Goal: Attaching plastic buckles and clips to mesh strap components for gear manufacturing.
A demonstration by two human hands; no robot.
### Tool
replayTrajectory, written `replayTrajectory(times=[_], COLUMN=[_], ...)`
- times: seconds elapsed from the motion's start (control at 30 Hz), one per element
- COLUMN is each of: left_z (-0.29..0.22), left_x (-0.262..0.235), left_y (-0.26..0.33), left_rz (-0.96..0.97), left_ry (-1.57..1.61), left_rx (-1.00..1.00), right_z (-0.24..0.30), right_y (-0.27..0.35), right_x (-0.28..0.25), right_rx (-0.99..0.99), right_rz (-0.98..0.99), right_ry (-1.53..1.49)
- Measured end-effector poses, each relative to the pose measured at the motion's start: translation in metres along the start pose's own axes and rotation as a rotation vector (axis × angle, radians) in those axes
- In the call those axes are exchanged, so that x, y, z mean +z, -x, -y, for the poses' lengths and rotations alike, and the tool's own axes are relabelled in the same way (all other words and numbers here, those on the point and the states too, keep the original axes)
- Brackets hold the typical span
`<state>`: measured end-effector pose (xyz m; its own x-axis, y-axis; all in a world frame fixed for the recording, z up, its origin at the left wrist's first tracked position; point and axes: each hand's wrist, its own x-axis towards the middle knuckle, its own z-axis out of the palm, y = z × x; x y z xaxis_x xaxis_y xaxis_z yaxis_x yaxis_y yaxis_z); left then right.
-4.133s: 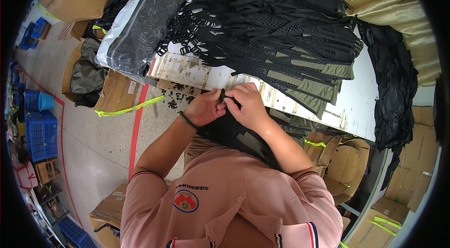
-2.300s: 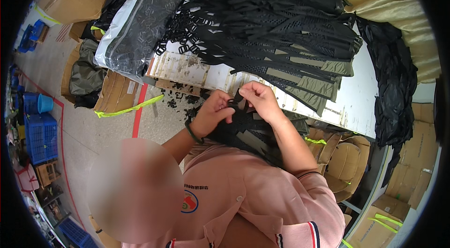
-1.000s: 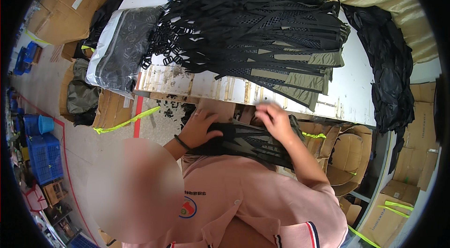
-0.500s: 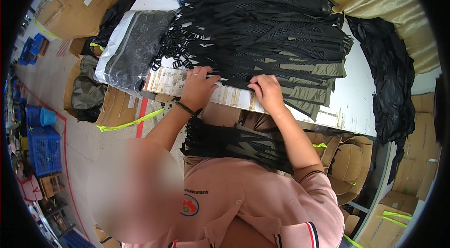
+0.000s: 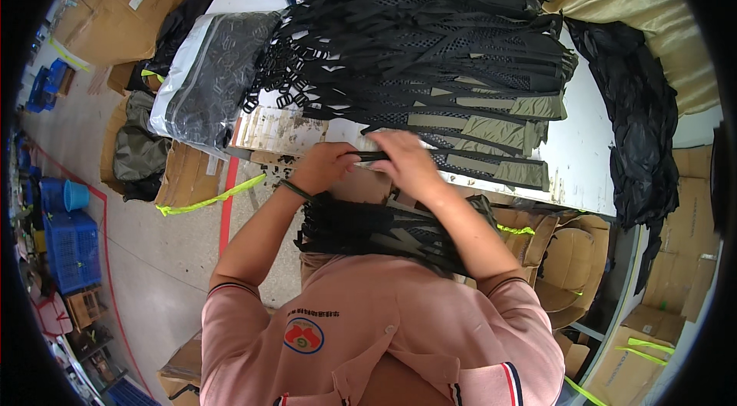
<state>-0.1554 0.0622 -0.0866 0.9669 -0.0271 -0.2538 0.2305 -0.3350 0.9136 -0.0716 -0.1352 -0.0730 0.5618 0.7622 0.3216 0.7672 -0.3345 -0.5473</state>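
While left hand (image 5: 326,166) has fingers closed on the black strap (image 5: 370,156), right hand (image 5: 407,164) spreads loosely over it, grip unclear (blur), strap running left-right, grey-black panel (image 5: 522,173) rightward along the desk (image 5: 589,164) edge.

Grey floor (image 5: 184,237) at left, marked by red lines (image 5: 225,233); along its outer margin I make out, over my remote feed, blue plastic crates (image 5: 73,252), a light-blue bucket (image 5: 75,195) and a low wooden frame (image 5: 86,306). Upper right, a shiny gold curtain (image 5: 637,14) hangs in folds beside a pale wall (image 5: 700,130), with cardboard boxes (image 5: 679,229) stacked below. Centre, a white table (image 5: 587,153) with a stained front edge; bright light on its right end
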Motion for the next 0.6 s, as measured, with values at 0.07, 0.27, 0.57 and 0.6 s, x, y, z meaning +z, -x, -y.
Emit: replayTrajectory(times=[0.07, 0.27, 0.57, 0.6], left_z=[-0.002, 0.029, 0.043, 0.040], left_x=[0.006, -0.088, -0.114, -0.114], left_y=[-0.001, -0.023, -0.041, -0.041], left_rz=[-0.013, -0.603, -0.463, -0.443], left_ry=[0.064, -0.439, -0.703, -0.706], left_rx=[0.109, 0.139, 0.110, 0.056], right_z=[-0.003, -0.010, -0.016, -0.017], right_y=[-0.004, -0.010, -0.015, -0.016], right_x=[0.028, 0.034, 0.039, 0.039], right_rx=[0.002, 0.109, 0.187, 0.187], right_rz=[0.054, 0.111, 0.180, 0.181], right_ry=[-0.104, -0.239, -0.280, -0.280])
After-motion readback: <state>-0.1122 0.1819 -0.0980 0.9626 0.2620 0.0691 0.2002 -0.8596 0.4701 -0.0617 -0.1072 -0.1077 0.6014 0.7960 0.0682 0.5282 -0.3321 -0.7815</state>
